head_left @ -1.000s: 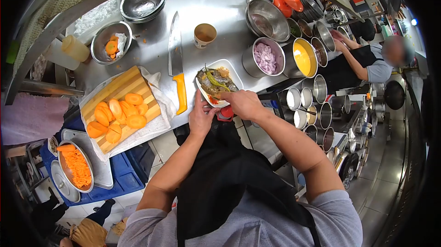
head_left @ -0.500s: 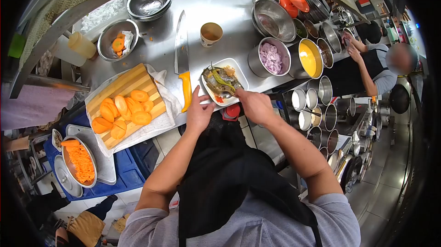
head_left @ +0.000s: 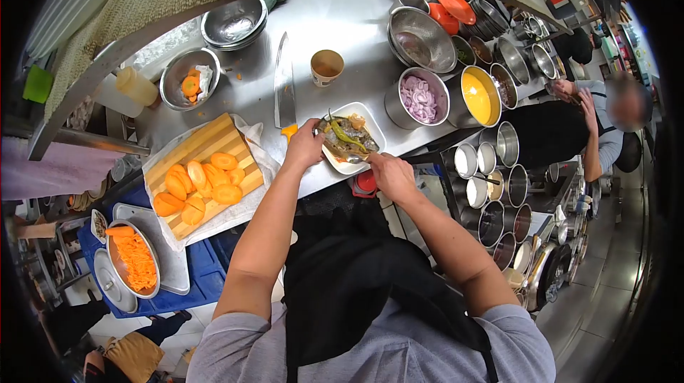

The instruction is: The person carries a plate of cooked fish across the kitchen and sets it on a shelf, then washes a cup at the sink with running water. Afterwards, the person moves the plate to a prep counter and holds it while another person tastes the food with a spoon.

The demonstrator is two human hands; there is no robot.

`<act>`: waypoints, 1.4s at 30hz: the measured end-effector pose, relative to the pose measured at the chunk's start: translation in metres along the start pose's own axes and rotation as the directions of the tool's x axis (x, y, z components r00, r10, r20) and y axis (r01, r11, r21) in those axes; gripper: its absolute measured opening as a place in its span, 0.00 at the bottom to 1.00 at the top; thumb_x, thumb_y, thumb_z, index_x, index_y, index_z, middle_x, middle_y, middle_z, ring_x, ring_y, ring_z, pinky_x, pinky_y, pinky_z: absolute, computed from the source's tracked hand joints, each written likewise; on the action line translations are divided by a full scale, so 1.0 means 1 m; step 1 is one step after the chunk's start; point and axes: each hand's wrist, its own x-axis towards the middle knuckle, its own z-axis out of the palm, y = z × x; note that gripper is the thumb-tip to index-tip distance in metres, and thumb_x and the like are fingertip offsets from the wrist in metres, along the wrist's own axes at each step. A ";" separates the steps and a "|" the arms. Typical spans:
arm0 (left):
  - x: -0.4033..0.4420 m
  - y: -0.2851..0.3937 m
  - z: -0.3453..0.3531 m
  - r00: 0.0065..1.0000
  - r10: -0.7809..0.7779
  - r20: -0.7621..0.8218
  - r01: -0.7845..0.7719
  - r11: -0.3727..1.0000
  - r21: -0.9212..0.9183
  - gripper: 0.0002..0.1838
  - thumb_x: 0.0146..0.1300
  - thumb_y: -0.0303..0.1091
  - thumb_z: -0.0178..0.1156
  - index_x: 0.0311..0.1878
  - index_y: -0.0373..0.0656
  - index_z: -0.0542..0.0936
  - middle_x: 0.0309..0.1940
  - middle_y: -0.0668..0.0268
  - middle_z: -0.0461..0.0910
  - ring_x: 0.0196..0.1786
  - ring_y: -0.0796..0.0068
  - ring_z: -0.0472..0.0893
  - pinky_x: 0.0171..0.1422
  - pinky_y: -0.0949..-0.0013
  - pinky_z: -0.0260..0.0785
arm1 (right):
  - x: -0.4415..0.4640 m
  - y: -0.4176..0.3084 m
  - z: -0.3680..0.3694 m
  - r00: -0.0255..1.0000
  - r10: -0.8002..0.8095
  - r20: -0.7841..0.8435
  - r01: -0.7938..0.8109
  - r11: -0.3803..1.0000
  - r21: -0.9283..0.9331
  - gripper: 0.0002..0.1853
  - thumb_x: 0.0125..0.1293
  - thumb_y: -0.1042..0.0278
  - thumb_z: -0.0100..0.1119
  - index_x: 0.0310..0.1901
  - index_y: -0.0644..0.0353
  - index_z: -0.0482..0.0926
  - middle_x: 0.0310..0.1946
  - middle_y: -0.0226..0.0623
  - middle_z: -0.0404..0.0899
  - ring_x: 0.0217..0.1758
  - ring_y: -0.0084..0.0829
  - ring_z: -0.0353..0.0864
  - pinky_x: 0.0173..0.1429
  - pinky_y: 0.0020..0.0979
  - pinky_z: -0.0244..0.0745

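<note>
Lying between hands, white dish (head_left: 378,135): right of left hand (head_left: 305,146), whose fingers bend at rim, grip unclear; beyond right hand (head_left: 393,178), fingers clamped on spoon (head_left: 353,159) slanting leftward.

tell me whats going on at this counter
Someone in a black apron is working over a white, rounded-square dish of greyish food topped with a long green pepper. The left hand is at its left rim; the right hand seems to hold a metal spoon in the food. Left of the dish, a yellow-handled knife lies on the counter, and thick orange slices sit on a striped wooden board.
</note>
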 end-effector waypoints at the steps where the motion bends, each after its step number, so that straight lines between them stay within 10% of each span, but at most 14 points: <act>1: 0.002 -0.007 0.003 1.000 0.001 0.004 -0.001 1.000 0.006 0.24 0.68 0.32 0.59 0.67 0.43 0.72 0.42 0.51 0.85 0.37 0.62 0.89 0.39 0.62 0.81 | -0.001 0.000 0.001 1.000 0.006 -0.002 -0.006 1.000 0.004 0.08 0.66 0.68 0.54 0.45 0.53 0.78 0.34 0.43 0.83 0.38 0.53 0.84 0.40 0.53 0.77; 6: -0.001 -0.042 0.027 0.909 0.303 -0.288 -0.281 0.953 0.114 0.22 0.69 0.27 0.56 0.66 0.43 0.72 0.37 0.57 0.84 0.25 0.71 0.83 0.32 0.65 0.79 | -0.002 0.005 0.003 0.995 -0.021 -0.101 0.019 1.000 -0.017 0.04 0.66 0.69 0.54 0.40 0.54 0.78 0.33 0.42 0.81 0.34 0.53 0.83 0.37 0.52 0.77; 9: -0.024 -0.031 0.029 0.930 0.212 -0.300 -0.212 0.977 0.033 0.22 0.66 0.30 0.59 0.64 0.44 0.73 0.39 0.50 0.84 0.41 0.48 0.84 0.49 0.51 0.75 | -0.004 0.008 0.006 0.991 -0.040 -0.125 0.039 0.999 -0.017 0.04 0.66 0.69 0.54 0.39 0.53 0.78 0.33 0.40 0.80 0.34 0.51 0.83 0.36 0.51 0.77; 20: -0.038 -0.037 0.044 0.885 0.235 -0.402 -0.262 0.965 -0.013 0.23 0.66 0.29 0.60 0.64 0.43 0.72 0.42 0.50 0.84 0.42 0.51 0.85 0.48 0.53 0.76 | -0.012 0.009 0.014 0.996 0.048 -0.073 -0.042 0.995 0.092 0.07 0.67 0.68 0.55 0.44 0.52 0.80 0.36 0.42 0.84 0.40 0.51 0.84 0.44 0.51 0.78; 26: -0.022 -0.044 0.039 0.959 0.069 -0.273 -0.126 0.972 -0.197 0.27 0.66 0.25 0.58 0.67 0.36 0.67 0.53 0.48 0.81 0.32 0.69 0.86 0.31 0.67 0.81 | 0.002 0.009 -0.013 0.981 0.142 0.129 -0.160 0.977 0.140 0.08 0.66 0.64 0.56 0.41 0.53 0.81 0.33 0.45 0.86 0.44 0.51 0.85 0.48 0.50 0.78; 28: -0.016 -0.047 0.036 0.969 0.006 -0.248 -0.036 0.993 -0.115 0.27 0.62 0.28 0.62 0.65 0.40 0.71 0.49 0.50 0.84 0.50 0.54 0.86 0.55 0.58 0.77 | 0.012 0.001 -0.027 0.986 0.121 0.114 -0.139 0.976 0.166 0.08 0.66 0.64 0.56 0.41 0.54 0.81 0.34 0.46 0.85 0.44 0.52 0.85 0.48 0.50 0.77; 34: -0.004 -0.048 0.030 0.925 0.225 -0.307 -0.257 0.964 -0.068 0.29 0.59 0.26 0.63 0.66 0.38 0.71 0.52 0.51 0.84 0.54 0.58 0.85 0.61 0.62 0.74 | 0.043 0.015 -0.034 0.998 0.013 0.065 -0.034 0.947 0.320 0.10 0.69 0.63 0.54 0.43 0.59 0.81 0.36 0.51 0.84 0.45 0.54 0.83 0.50 0.48 0.76; 42: -0.017 -0.037 0.013 0.961 0.133 -0.242 -0.195 0.948 -0.252 0.32 0.57 0.21 0.63 0.67 0.40 0.71 0.53 0.52 0.83 0.54 0.62 0.85 0.59 0.64 0.76 | -0.001 0.012 -0.039 0.983 -0.166 0.076 0.168 0.986 -0.013 0.08 0.66 0.69 0.54 0.43 0.56 0.81 0.39 0.43 0.84 0.45 0.49 0.83 0.47 0.49 0.78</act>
